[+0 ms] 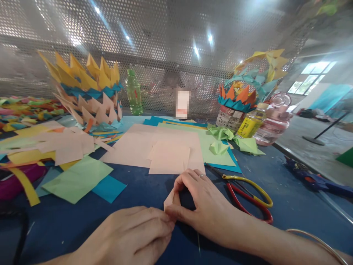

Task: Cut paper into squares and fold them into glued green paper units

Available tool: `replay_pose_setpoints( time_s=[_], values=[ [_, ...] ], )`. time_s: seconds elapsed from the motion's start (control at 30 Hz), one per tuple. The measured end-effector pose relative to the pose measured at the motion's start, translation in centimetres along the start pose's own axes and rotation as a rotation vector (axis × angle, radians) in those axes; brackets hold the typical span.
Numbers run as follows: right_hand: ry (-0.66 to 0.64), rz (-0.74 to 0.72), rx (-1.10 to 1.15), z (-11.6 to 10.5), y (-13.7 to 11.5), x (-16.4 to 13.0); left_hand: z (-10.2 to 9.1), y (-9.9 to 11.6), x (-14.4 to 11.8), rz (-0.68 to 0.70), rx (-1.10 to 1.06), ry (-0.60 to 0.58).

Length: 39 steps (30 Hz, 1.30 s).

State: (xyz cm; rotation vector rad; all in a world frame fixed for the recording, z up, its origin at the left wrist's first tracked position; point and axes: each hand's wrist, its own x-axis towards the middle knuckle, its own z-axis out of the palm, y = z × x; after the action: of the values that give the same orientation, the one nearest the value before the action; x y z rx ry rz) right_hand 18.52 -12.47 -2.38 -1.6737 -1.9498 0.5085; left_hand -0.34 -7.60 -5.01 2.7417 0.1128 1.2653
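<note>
Pinching a small folded pale pink paper (168, 203): right hand (204, 202), thumb and fingers curved round into a ring, tips on the paper. Left hand (135, 233): fingers bent and close together, tips meeting the paper's lower end; thumb hidden, so grip cannot be told. Paper sits between both hands, low over the blue table (143, 187). Scissors (249, 179), red and yellow handles, lie just beyond the right wrist. At left, a light green sheet (79, 178) overlaps a blue one (109, 188). Ahead, smaller pale pink sheets (168, 158) rest on a larger one (129, 145). Farther: tiered pointed paperwork (95, 105), green bottle (134, 94); behind, perforated panel (154, 40).
</note>
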Motion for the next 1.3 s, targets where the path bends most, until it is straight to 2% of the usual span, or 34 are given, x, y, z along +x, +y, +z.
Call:
replay_pose_setpoints(
  time_s=[0.23,0.4,0.47,0.6,0.8,1.0,1.17,1.3],
  values=[
    [-0.006,0.03,-0.071,0.6,0.3,0.6,-0.2,0.2,0.1,0.017,0.036,0.025],
    [-0.009,0.023,-0.104,0.5,0.3,1.1,-1.1,0.4,0.6,0.077,0.109,-0.075],
    [-0.011,0.027,-0.095,0.3,0.4,1.5,-1.2,0.4,0.6,0.078,0.114,-0.082],
    [-0.017,0.063,-0.081,-0.1,0.7,2.3,-0.9,0.4,0.1,0.048,0.11,-0.044],
    [0.018,0.049,-0.103,-0.3,0.9,2.9,-0.8,0.4,-0.1,0.026,0.065,-0.078],
    [0.019,0.079,-0.145,-0.2,0.7,3.4,-0.7,0.4,0.6,0.038,0.044,0.001],
    [0.08,0.015,-0.144,0.1,1.5,3.6,-1.0,0.5,1.2,0.071,0.003,0.026],
    [0.078,-0.118,-0.142,0.0,1.9,3.0,-0.9,0.2,1.4,0.093,-0.025,0.031]
  ],
)
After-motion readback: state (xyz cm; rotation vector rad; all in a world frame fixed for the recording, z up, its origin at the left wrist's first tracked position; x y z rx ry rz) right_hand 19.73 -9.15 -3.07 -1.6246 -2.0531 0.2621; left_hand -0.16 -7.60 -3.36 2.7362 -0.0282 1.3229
